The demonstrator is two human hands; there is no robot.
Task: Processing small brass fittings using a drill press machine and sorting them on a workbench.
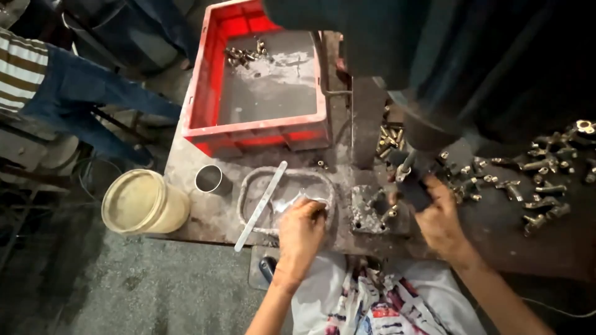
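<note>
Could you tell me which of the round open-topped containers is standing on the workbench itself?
The small grey metal cup, just left of the flat metal strip and below the red crate. The cream plastic bucket is larger and sits beyond the bench's left edge.

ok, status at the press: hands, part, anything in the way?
Left hand rests on the shallow tray, grip unclear. Right hand at the dark fixture under the press head. Brass fitting on the block. Nothing between.

I see the crate (pixel 257 127) at twelve o'clock on the bench (pixel 205 217). Loose fittings (pixel 540 180) lie at three; the bucket (pixel 144 201) stands at nine.
</note>
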